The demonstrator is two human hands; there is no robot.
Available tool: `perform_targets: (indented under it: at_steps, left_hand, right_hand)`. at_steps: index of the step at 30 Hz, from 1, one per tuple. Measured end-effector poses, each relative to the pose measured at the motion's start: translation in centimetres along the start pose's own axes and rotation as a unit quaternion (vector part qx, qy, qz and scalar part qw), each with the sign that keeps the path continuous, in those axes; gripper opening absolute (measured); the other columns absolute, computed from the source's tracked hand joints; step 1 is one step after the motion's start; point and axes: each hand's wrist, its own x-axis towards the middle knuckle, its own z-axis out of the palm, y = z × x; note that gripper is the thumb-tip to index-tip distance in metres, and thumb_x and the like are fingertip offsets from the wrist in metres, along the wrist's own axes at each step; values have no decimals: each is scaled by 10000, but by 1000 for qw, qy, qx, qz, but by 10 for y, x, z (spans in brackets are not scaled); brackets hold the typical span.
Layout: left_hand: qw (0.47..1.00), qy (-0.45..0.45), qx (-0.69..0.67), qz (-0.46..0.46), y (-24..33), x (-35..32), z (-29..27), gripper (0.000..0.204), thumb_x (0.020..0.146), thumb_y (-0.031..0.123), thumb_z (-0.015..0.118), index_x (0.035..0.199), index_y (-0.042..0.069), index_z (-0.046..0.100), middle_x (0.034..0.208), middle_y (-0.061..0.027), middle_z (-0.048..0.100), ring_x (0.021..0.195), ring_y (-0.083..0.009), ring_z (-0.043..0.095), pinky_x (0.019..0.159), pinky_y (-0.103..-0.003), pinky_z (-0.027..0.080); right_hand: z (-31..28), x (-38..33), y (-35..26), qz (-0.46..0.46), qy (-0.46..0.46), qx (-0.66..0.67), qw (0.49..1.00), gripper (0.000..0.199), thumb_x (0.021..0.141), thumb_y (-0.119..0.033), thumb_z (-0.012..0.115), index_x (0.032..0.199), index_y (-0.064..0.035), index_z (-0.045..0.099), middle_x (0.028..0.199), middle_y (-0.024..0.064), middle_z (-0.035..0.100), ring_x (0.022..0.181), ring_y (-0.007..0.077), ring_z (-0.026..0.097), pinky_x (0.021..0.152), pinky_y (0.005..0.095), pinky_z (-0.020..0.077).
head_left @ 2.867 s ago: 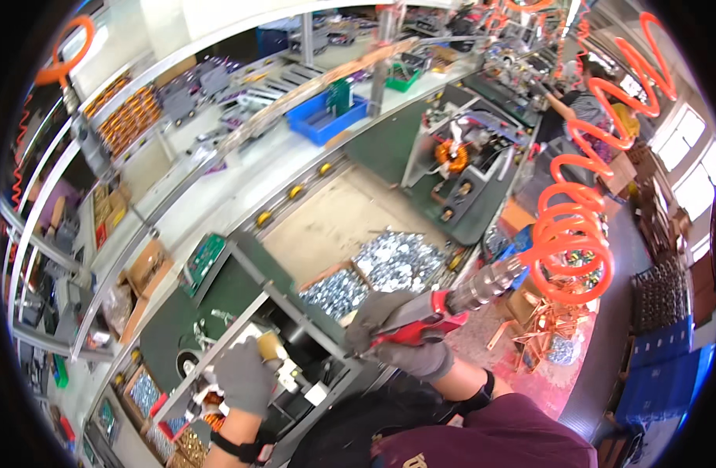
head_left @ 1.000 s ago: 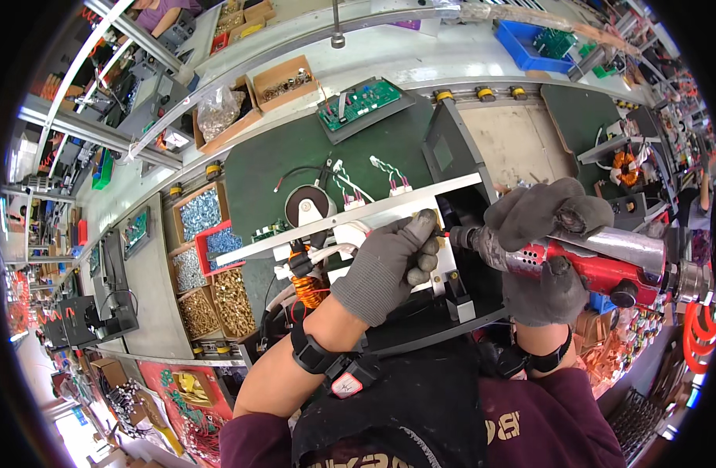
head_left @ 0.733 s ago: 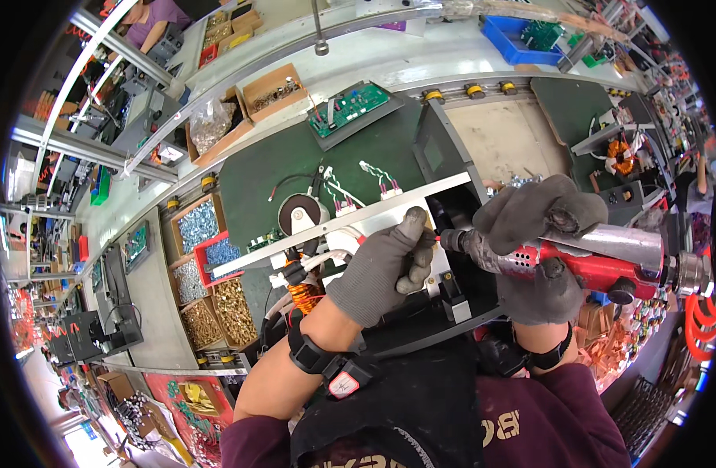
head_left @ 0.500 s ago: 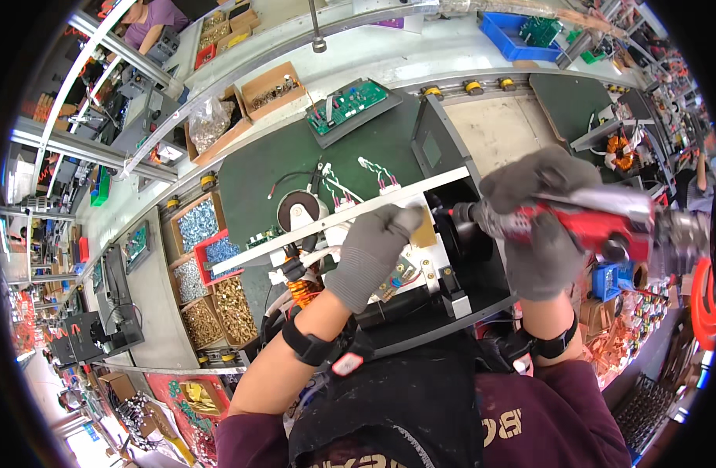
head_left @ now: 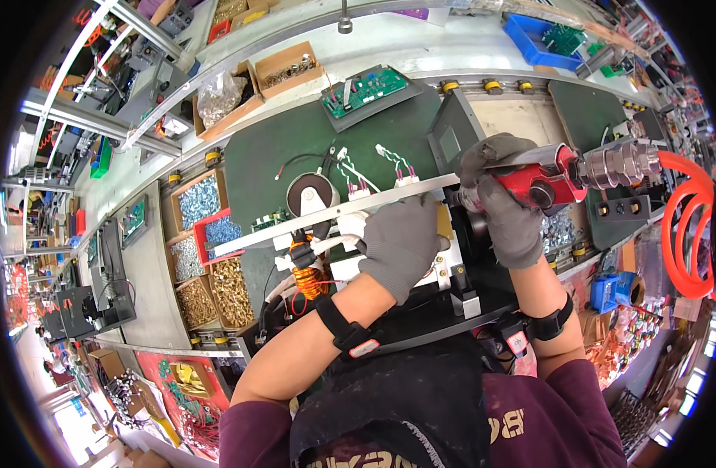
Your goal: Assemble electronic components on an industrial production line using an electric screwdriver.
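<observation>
My right hand (head_left: 514, 222) wears a grey glove and is wrapped round a red-and-silver air screwdriver (head_left: 529, 183). The tool lies nearly level, its nose by the right end of a long pale metal bar (head_left: 327, 217). My gloved left hand (head_left: 405, 242) is closed just in front of that bar; its fingertips are hidden, so I cannot make out what they grip. Beneath both hands sits a black chassis (head_left: 412, 331) with white parts, an orange-wound coil (head_left: 307, 282) and wires. A round black-and-white part (head_left: 310, 195) stands behind the bar.
Bins of blue screws (head_left: 198, 204) and brass-coloured fasteners (head_left: 232, 300) stand at the left. A green circuit board (head_left: 370, 90) lies at the back of the green work surface (head_left: 268, 148). An orange coiled hose (head_left: 685, 226) hangs at the right from the tool.
The screwdriver has swung round and moved left, its nose nearer the bar's end. My left hand has shifted right along the bar. The whole view has shifted slightly.
</observation>
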Motion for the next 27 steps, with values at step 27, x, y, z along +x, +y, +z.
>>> perform_targets:
  at_steps: [27]
  left_hand:
    - [804,-36,-580,-123,-27,-35,-46,311,909,287,506,998,-9,539,649,-61,551,464,-97,516,404,-194,377]
  right_hand:
    - [-172,-90,-78,-138,464,56,873,251,775,-10,628,1013,-21,549,817,78,601,565,110,549,429,227,415]
